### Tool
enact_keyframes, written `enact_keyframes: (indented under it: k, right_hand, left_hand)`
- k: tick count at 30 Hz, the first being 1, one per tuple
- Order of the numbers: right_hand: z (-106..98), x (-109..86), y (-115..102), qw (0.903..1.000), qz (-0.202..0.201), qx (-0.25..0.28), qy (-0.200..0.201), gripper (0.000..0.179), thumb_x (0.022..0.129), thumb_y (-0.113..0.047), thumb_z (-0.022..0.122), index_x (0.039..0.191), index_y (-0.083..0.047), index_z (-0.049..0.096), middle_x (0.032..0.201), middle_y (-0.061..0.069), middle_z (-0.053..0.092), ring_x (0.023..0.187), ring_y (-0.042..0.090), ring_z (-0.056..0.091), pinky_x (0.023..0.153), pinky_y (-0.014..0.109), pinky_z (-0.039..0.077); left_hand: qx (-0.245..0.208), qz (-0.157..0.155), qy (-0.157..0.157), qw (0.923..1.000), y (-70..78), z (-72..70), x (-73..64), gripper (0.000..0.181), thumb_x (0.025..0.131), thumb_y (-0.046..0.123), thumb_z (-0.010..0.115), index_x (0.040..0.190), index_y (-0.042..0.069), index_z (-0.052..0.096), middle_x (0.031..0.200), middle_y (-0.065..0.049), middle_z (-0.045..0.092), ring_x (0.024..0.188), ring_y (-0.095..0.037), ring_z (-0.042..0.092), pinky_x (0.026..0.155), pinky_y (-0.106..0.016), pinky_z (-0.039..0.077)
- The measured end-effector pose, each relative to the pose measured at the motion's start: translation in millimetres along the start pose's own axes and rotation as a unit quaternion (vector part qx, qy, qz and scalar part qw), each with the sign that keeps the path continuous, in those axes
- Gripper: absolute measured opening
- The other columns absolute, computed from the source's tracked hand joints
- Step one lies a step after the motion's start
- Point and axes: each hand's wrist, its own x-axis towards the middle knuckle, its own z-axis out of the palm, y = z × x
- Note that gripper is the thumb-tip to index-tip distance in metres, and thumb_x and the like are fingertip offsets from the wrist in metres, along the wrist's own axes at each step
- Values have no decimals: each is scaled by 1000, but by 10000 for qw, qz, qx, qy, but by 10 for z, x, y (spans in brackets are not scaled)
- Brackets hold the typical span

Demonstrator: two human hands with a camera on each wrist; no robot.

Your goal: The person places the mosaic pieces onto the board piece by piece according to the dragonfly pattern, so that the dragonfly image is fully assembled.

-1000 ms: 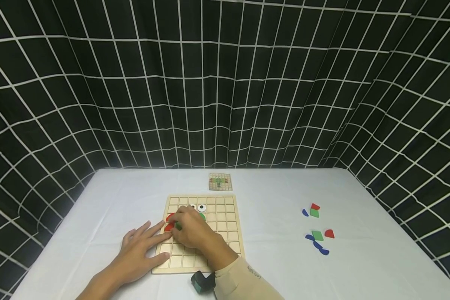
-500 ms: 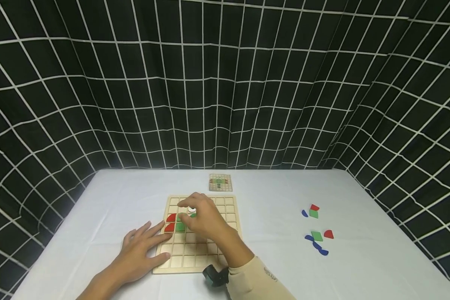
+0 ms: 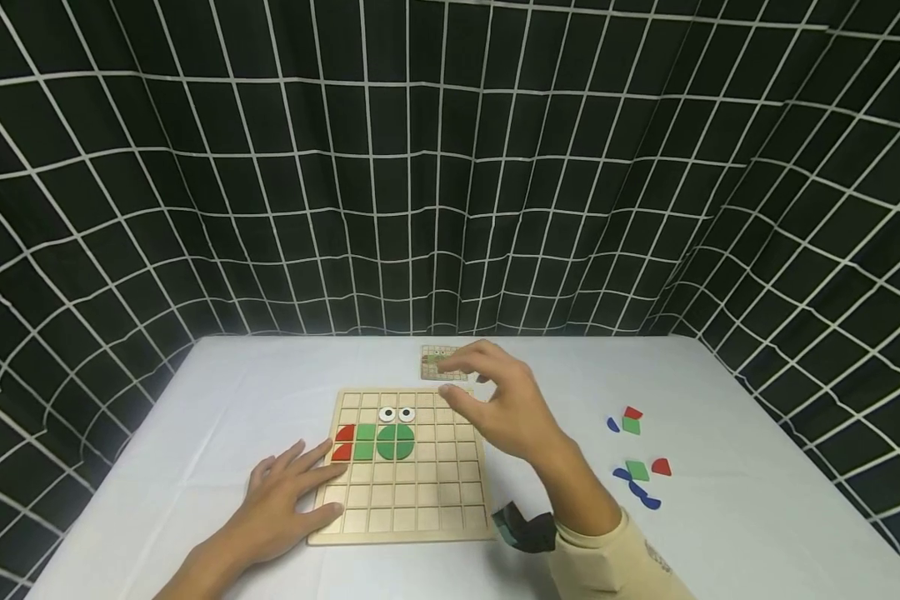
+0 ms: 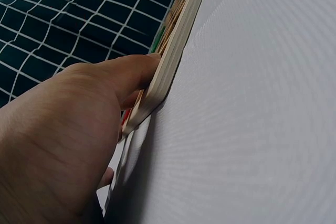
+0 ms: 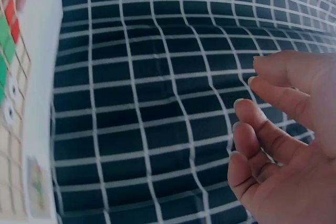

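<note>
The board (image 3: 405,496) lies flat on the white table (image 3: 720,517), its upper right corner tucked from sight behind the right hand (image 3: 506,404). From the left wrist I get it only edge-on, the pieces mere slivers of green and red; from the right wrist it is cut off at the frame's side.

In its cells sit two red pieces (image 3: 344,432) at the left, green squares (image 3: 364,451) beside them, then a green disc (image 3: 387,450) in quarters with two eyes (image 3: 387,414) just above.

The left hand (image 3: 281,504) has its fingers spread, their tips and the thumb resting on the board's left edge, right by the red pieces. The right hand hangs above the far right corner, well apart from the disc, fingers loosely bent and thumb away from them, a gap between.

That hand also covers part of the card (image 3: 431,371) behind the board; its little picture is too small to read properly. Off to the right lie loose pieces (image 3: 637,471) in red, green and blue, some touching. A dark gridded curtain (image 3: 450,167) stands behind it all.
</note>
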Motion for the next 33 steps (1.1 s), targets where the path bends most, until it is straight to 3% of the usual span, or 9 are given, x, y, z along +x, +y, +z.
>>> enact_keyframes:
  k: [6,12,15,20,26,30,33]
  right_hand:
    - [-328,-174,97,9989,-56,-203,422,25,89,9,81,112,-3,81,112,3,76,106,25,69,82,44,56]
    - [-601,-422,294,9971,39,-91,750,27,87,14,79,109,0,80,106,5,75,104,16,65,83,30,50]
    - [-756,-570,450,9966,141,2,806,29,85,19,78,110,4,79,107,9,73,102,14,62,84,25,47]
    - [-1048,-844,744,9968,359,157,697,37,83,24,75,114,6,77,113,5,71,98,16,57,81,23,47]
    - [-1352,-1114,995,9940,956,185,502,38,86,24,74,118,4,77,110,-6,70,95,16,56,78,20,48]
    - [-1473,-1290,1147,9871,1519,-316,401,32,90,15,78,119,1,77,108,-14,71,95,12,56,75,19,49]
    - [-1526,-1388,1242,9770,2012,-659,247,27,94,5,80,121,1,77,109,-12,72,95,12,55,70,22,49]
  left_hand:
    - [-12,-39,-9,10000,-10,2,-5,50,94,41,83,137,17,77,162,-10,54,153,-52,35,117,-76,14]
    - [-42,-78,-63,9999,-11,15,-3,50,95,44,82,137,18,77,163,-10,53,153,-52,34,117,-76,14]
    - [-55,-119,-125,9998,-6,27,2,51,95,45,82,138,18,77,163,-9,53,154,-51,33,117,-76,14]
    - [-60,-125,-130,9998,-2,35,-3,51,95,45,81,138,17,77,163,-9,53,154,-51,33,117,-76,14]
    - [-18,-83,-65,9999,-11,30,-9,51,95,44,81,137,17,77,163,-9,53,154,-50,34,117,-76,14]
    - [-18,-109,-77,9999,-3,13,-5,50,95,44,81,137,17,77,163,-9,53,154,-50,33,117,-76,14]
    - [-49,-150,-89,9998,3,3,-1,50,95,44,81,137,17,77,163,-9,53,155,-50,32,118,-75,13]
